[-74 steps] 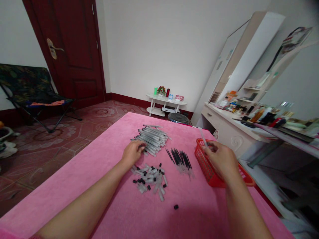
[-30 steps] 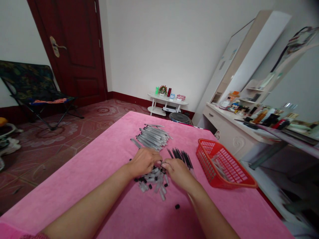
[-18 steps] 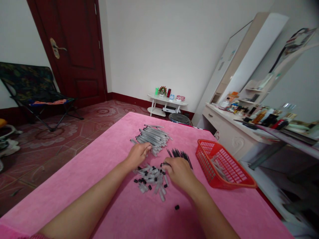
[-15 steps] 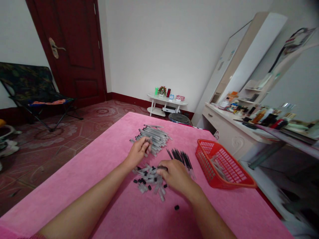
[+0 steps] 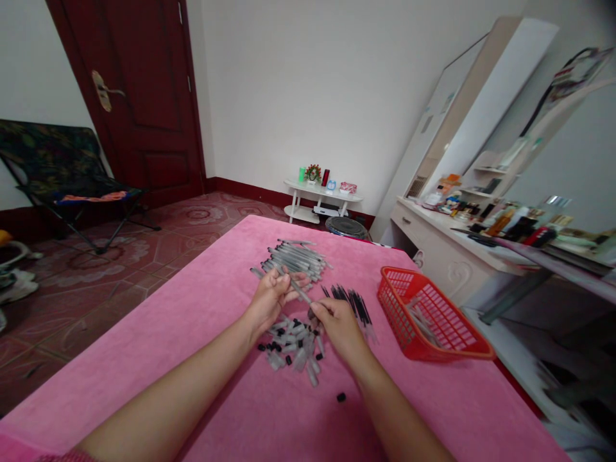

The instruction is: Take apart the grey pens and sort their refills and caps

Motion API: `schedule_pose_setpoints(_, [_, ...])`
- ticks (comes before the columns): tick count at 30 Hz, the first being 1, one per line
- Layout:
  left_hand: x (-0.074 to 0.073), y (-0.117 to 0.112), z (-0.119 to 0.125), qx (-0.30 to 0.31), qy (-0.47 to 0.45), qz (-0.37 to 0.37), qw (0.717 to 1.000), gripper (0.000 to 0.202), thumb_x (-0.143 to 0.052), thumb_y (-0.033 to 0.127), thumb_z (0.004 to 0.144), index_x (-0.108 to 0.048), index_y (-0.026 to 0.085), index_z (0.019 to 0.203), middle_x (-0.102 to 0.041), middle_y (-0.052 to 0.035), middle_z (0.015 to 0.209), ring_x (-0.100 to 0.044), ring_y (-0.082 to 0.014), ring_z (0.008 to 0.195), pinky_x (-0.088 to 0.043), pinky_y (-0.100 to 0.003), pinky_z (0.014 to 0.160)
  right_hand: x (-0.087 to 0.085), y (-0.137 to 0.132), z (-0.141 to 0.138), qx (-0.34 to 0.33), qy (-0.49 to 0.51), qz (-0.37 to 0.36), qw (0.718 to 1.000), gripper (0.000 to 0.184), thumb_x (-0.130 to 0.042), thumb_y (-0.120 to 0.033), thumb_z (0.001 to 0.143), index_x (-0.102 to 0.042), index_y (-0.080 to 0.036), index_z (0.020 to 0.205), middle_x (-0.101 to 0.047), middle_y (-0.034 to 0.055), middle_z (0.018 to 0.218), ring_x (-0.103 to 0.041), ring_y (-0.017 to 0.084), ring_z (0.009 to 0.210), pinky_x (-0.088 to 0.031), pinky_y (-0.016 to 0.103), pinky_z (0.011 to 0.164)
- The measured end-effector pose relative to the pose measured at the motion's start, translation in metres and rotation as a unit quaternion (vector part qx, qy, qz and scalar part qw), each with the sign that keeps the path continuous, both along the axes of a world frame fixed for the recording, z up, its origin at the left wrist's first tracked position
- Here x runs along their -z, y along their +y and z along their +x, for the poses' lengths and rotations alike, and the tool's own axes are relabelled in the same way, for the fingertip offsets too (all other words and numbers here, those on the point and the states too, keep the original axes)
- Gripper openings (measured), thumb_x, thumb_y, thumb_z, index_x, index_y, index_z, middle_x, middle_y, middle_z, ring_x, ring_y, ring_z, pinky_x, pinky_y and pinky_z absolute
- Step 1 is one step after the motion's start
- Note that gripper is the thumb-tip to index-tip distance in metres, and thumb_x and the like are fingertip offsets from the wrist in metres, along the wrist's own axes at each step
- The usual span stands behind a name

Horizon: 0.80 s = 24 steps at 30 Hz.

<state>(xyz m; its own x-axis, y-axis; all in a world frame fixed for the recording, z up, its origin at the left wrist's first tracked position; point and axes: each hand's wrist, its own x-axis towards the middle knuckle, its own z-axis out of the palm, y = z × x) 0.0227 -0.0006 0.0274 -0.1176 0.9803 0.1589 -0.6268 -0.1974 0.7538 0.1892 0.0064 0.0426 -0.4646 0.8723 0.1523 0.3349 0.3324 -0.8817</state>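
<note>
A translucent grey pen (image 5: 301,292) slants between my two hands above the pink cloth. My left hand (image 5: 270,300) pinches its upper end between thumb and forefinger, the other fingers loosely spread below. At the lower end, my right hand (image 5: 341,326) grips it with thumb and bent fingers; something dark shows under those fingers, too blurred to name. Beyond my left hand lies a heap of similar pens (image 5: 294,252). Below both hands are scattered clear pen caps (image 5: 301,356) and small black plugs (image 5: 341,398). Dark, thin pen refills (image 5: 357,303) lie right of my right hand.
A red plastic basket (image 5: 414,333) with a few translucent pieces inside stands on the right of the pink-covered table (image 5: 202,359). Past it is a white dressing table (image 5: 433,240) crowded with bottles. A folding chair (image 5: 62,167) stands at the left.
My hands have come together on the pen, which now spans between them. My right hand has risen from the caps, and my left hand's fingers have opened out somewhat.
</note>
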Motion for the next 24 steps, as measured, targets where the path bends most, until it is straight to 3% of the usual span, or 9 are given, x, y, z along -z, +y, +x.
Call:
schedule_pose_setpoints(5, [-0.0014, -0.0021, 0.0022, -0.019, 0.013, -0.017, 1.000, 0.036, -0.071, 0.030, 0.070, -0.042, 0.019, 0.089, -0.067, -0.0031, 0.086, -0.068, -0.0202, 0.084, -0.055, -0.031, 0.071, -0.0018, -0.0011, 0.0038, 0.088, -0.058, 0.099, 0.989, 0.013, -0.063, -0.029, 0.069, -0.063, -0.016, 0.067, -0.063, -0.0001, 0.062, -0.054, 0.013, 0.057, -0.035, 0.022, 0.053])
schedule_pose_setpoints(9, [-0.0036, -0.0041, 0.0028, -0.032, 0.019, -0.023, 0.999, 0.040, -0.073, 0.032, 0.067, -0.042, 0.019, 0.089, -0.067, -0.0032, 0.085, -0.068, -0.0204, 0.082, -0.055, -0.032, 0.070, -0.0016, -0.0002, 0.0032, 0.047, -0.043, 0.053, 0.997, 0.032, -0.048, -0.038, 0.081, -0.062, -0.015, 0.063, -0.061, 0.0017, 0.058, -0.053, 0.013, 0.053, -0.037, 0.022, 0.052])
schedule_pose_setpoints(15, [-0.0038, -0.0046, 0.0031, -0.034, 0.030, -0.016, 0.999, 0.037, -0.070, 0.032, 0.070, -0.042, 0.019, 0.089, -0.067, -0.0029, 0.085, -0.068, -0.0189, 0.080, -0.055, -0.029, 0.067, -0.0020, 0.0010, 0.0028, 0.084, -0.039, 0.077, 0.993, 0.018, -0.060, -0.033, 0.071, -0.064, -0.016, 0.075, -0.066, 0.0025, 0.069, -0.058, 0.015, 0.062, -0.040, 0.022, 0.056])
schedule_pose_setpoints(20, [-0.0057, -0.0054, 0.0034, -0.039, 0.032, -0.017, 0.999, 0.038, -0.071, 0.032, 0.069, -0.042, 0.019, 0.089, -0.067, -0.0028, 0.083, -0.068, -0.0188, 0.078, -0.055, -0.029, 0.066, -0.0015, 0.0010, 0.0032, 0.051, -0.049, 0.033, 0.997, 0.038, -0.042, -0.041, 0.084, -0.063, -0.015, 0.067, -0.062, 0.0027, 0.058, -0.055, 0.014, 0.051, -0.039, 0.023, 0.052])
schedule_pose_setpoints(24, [-0.0049, -0.0056, 0.0034, -0.046, 0.035, -0.023, 0.998, 0.039, -0.072, 0.034, 0.068, -0.042, 0.019, 0.088, -0.067, -0.0032, 0.083, -0.068, -0.0197, 0.078, -0.055, -0.028, 0.065, 0.0005, 0.0017, 0.0037, 0.089, -0.043, 0.083, 0.992, 0.019, -0.058, -0.034, 0.073, -0.063, -0.016, 0.076, -0.066, 0.0028, 0.070, -0.058, 0.015, 0.062, -0.041, 0.023, 0.056])
